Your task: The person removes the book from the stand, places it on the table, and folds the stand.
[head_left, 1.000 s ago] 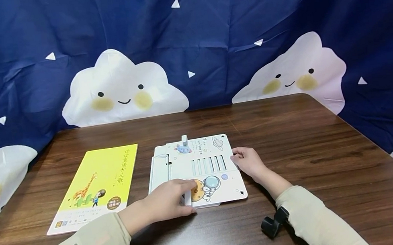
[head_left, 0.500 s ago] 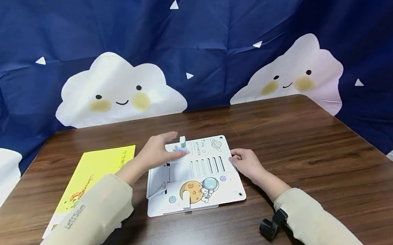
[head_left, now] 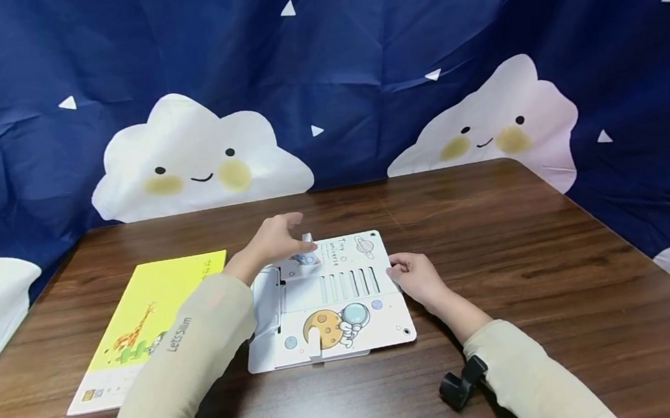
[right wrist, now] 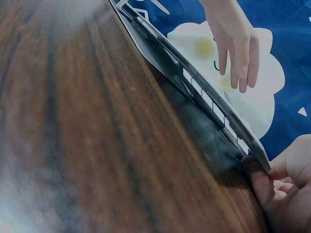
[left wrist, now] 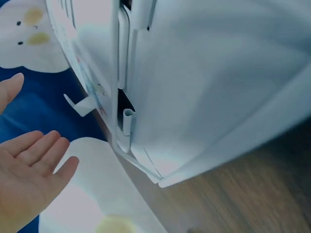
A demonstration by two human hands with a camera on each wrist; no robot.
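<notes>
A white folding book stand [head_left: 304,296] printed with an astronaut, a moon and "Tiny universe" lies nearly flat on the table. My right hand [head_left: 419,281] pinches its right edge between thumb and fingers, and the right wrist view shows that edge tipped up at the fingertips. My left hand [head_left: 276,239] hovers at the stand's far edge, thumb and fingers spread beside the far page clip [head_left: 307,238]. In the left wrist view the fingers [left wrist: 41,155] are straight, with a gap between them and the clip. A second page clip [head_left: 315,342] stands folded over the near edge.
A yellow booklet [head_left: 153,299] with a giraffe on its cover lies left of the stand, partly behind the left sleeve [head_left: 200,334]. The brown wooden table [head_left: 499,232] stretches right, and a blue cloud-patterned cloth [head_left: 343,63] hangs behind it. A black strap mount [head_left: 463,382] sits at the right wrist.
My left hand has let go of the near clip and moved away across the stand to the far clip. The near clip now shows fully. My right hand keeps its hold on the edge.
</notes>
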